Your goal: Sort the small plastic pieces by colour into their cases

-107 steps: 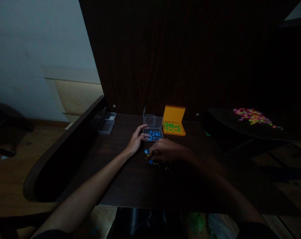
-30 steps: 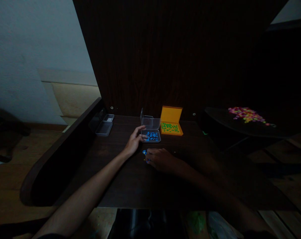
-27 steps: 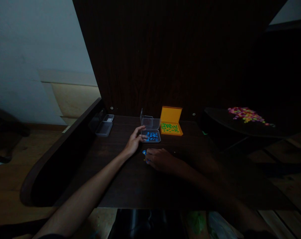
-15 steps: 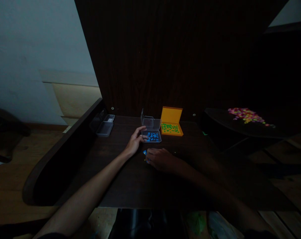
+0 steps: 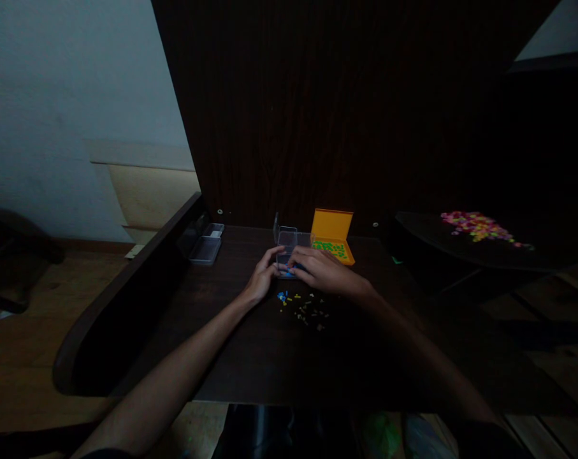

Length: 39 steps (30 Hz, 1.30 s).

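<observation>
Orange box (image 5: pixel 333 222), loose bits (image 5: pixel 282 296) near clear box (image 5: pixel 283 259) | left hand (image 5: pixel 261 279): fingers parted | right hand (image 5: pixel 324 271): fingers bunched over box, hold hidden

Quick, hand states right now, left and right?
Left hand: open, fingers spread at the clear box's left edge.
Right hand: fingers bent over the same box; can't tell whether it's holding anything.

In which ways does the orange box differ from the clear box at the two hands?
The orange box looks opaque; the clear box is see-through. The orange box holds green pieces, while blue pieces show in the clear box. Left hand and right hand are at the clear box; neither reaches into the orange box. Both boxes are open.
</observation>
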Available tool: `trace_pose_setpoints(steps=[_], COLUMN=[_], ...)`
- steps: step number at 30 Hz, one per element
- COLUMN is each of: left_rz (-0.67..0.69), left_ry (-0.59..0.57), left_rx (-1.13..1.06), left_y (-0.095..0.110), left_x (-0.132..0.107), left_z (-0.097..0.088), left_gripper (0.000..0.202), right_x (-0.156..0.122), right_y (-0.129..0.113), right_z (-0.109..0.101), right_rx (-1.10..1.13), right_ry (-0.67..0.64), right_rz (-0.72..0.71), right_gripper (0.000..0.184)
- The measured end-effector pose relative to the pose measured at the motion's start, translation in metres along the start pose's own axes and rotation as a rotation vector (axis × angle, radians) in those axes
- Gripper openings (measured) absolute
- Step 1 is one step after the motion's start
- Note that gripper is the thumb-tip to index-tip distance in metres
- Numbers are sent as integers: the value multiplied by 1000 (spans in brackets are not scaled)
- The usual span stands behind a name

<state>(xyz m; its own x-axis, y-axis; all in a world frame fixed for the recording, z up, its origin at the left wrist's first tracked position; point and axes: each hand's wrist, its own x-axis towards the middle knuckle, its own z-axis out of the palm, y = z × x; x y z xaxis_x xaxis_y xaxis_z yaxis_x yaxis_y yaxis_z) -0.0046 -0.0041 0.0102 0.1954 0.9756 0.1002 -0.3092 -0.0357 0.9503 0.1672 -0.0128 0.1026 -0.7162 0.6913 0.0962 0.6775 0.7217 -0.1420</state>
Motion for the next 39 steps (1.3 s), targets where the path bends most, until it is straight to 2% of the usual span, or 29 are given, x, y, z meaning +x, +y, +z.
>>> trace_pose_setpoints(steps=[6, 12, 18, 25, 39], left_rz=[44, 80, 90, 70, 89], left_ry=[13, 10, 15, 18, 22], left_rx=[87, 94, 106, 89, 131], left_y=[-4, -9, -8, -6, -9], left_x=[1, 4, 4, 3, 4], left_z=[-3, -5, -4, -3, -5], left_gripper=[59, 59, 58, 56, 59], right_x=[24, 32, 33, 29, 26], right_y=[6, 12, 16, 22, 18], right_z=[9, 19, 22, 16, 13], right_rx=[64, 140, 156, 164, 186], right_ry=[-10, -8, -24, -9, -28], right_rz=[-7, -30, -59, -112, -126], right_gripper=[17, 12, 16, 20, 29])
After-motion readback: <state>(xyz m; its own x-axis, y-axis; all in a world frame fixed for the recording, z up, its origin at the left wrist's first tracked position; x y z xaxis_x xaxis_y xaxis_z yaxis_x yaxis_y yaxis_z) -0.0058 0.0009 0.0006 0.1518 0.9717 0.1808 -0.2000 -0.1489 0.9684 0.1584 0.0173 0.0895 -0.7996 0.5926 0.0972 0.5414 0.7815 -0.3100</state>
